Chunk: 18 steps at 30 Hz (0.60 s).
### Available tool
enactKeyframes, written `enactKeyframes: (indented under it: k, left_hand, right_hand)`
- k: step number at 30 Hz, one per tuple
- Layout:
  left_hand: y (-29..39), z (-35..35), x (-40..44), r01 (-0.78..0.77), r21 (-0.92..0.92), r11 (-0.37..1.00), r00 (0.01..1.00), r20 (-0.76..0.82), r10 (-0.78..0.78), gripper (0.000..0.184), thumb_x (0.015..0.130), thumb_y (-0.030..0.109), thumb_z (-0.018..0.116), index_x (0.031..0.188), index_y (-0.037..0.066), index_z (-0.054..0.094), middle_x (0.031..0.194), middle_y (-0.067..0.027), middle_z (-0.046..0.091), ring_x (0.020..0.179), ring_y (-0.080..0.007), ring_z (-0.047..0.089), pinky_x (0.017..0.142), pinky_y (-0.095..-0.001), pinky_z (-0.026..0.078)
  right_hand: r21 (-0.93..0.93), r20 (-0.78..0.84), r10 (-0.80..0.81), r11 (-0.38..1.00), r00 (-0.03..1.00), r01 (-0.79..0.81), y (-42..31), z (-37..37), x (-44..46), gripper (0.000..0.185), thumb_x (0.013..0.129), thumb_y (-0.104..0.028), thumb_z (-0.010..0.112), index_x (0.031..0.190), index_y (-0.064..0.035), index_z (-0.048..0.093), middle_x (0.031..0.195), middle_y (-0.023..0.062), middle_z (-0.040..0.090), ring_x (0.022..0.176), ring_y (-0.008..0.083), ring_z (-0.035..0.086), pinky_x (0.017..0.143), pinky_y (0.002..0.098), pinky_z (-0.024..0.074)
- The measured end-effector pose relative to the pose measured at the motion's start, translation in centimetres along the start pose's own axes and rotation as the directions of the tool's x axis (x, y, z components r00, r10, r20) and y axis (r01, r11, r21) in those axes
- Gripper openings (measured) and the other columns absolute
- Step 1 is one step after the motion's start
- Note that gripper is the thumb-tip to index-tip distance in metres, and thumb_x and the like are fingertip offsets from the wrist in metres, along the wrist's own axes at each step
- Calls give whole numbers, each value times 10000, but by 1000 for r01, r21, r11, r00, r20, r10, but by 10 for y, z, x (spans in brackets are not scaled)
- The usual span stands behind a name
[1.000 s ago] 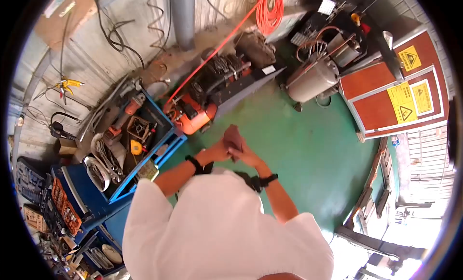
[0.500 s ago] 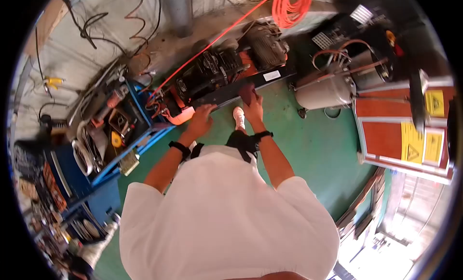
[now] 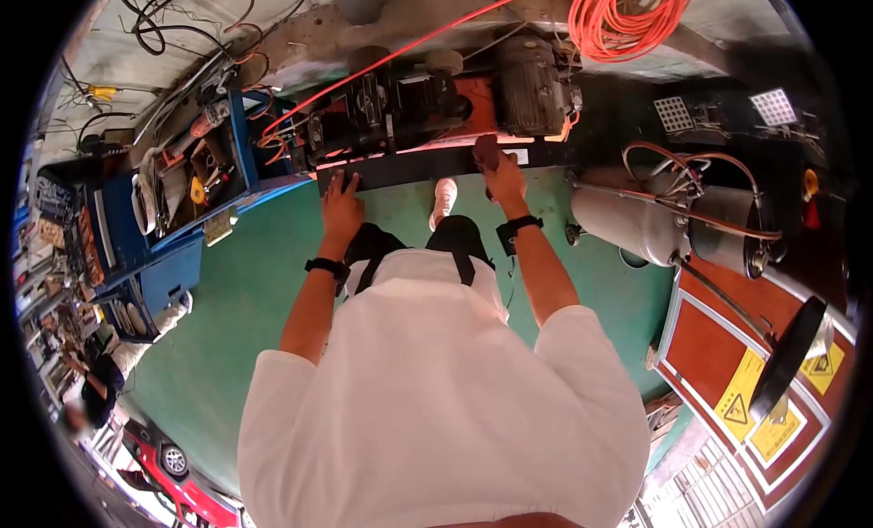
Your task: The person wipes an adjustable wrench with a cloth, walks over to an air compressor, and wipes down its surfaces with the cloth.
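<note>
A dark reddish-brown piece, perhaps a folded rag, [image 3: 486, 151] is gripped in my right hand [image 3: 506, 182]. It is up against the long black panel [image 3: 409, 167] near a white label [image 3: 522, 156]. My left hand [image 3: 342, 210] has its fingers spread at the left end of that panel; whether the fingertips touch it I cannot tell. Just behind the panel stands greasy machinery with a ribbed motor [image 3: 529, 87] and dark pump-like parts [image 3: 368, 110] on an orange-red base.
Left stands a blue tool cart [image 3: 245, 146] with tools. An orange hose [image 3: 627, 19] hangs coiled above, one length crossing the machinery. Right are a grey tank [image 3: 627, 221] and a red cabinet [image 3: 714, 346]. A person [image 3: 105, 378] and a red car [image 3: 186, 482] are at lower left.
My view has turned and shifted. My left hand has moved from beside the panel's left end up to it, fingers spreading. My right hand still holds the reddish-brown piece, now farther right along the panel.
</note>
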<state>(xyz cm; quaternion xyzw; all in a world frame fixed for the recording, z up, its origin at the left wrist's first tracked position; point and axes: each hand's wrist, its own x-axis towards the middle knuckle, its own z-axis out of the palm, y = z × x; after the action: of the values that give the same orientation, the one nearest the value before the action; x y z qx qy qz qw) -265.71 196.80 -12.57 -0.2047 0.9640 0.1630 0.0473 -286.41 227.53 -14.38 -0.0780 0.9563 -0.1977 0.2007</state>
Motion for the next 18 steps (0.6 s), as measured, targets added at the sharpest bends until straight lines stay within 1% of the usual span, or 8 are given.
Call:
enactKeyframes:
  k: [2,4,8,9,11,14,16,18]
  left_hand:
    - [-1,9,0,14,22,1000,1000,-25,-13,572,790,122,609,1358,158,547,1465,-181,405,1333,-390,405,1022,-484,400]
    - [-8,15,-2,11,-24,1000,1000,-13,-11,573,800,126,608,1367,156,538,1480,-181,386,1346,-394,387,1025,-492,392]
    - [-16,23,0,0,-17,1000,1000,-19,0,561,810,133,611,1365,168,541,1492,-160,387,1361,-388,372,1015,-534,380]
    - [-9,18,-6,15,-19,1000,1000,-11,-15,561,810,133,611,1365,168,541,1492,-160,387,1361,-388,372,1015,-534,380]
    - [14,-5,-6,56,255,965,998,22,-63,660,784,123,637,1416,230,480,1500,-129,385,1292,-391,441,984,-489,434]
    - [16,2,-6,103,259,960,993,22,-112,685,782,162,659,1428,257,454,1517,-102,364,1235,-376,487,914,-500,475]
    - [15,4,1,120,240,963,987,76,-142,681,785,188,666,1429,250,451,1521,-100,357,1226,-371,493,882,-508,482]
    - [11,6,-1,101,285,953,991,58,-122,696,779,243,690,1431,237,448,1519,-98,364,1195,-358,517,818,-501,502]
  right_hand:
    - [23,7,15,1000,1000,-15,26,-4,16,496,855,-373,598,1321,-223,516,1211,177,517,935,466,607,799,551,498]
    - [10,45,151,988,988,-151,52,-15,31,568,829,-414,637,1315,-151,507,1296,205,499,1016,454,605,825,544,507]
    - [27,-10,203,979,979,-203,122,-22,69,554,800,-454,661,1245,-134,584,1236,220,580,1030,443,617,847,521,507]
    - [73,-34,290,955,956,-287,129,-37,70,520,794,-456,666,1190,-123,622,1172,221,619,1030,437,623,855,514,507]
    - [111,-56,338,937,939,-331,138,-54,87,492,787,-458,672,1135,-111,659,1108,222,659,1031,431,630,863,506,508]
    - [129,-66,373,923,925,-363,156,-52,100,530,814,-498,633,1201,-137,630,1116,216,661,1071,415,617,877,515,499]
    - [-144,-80,396,904,915,-403,146,-41,105,507,825,-488,613,1186,-132,624,1116,215,661,1044,412,630,872,519,509]
    - [-166,-60,434,883,899,-438,128,-38,109,473,838,-452,594,1190,-136,605,1107,220,661,1031,421,630,881,515,513]
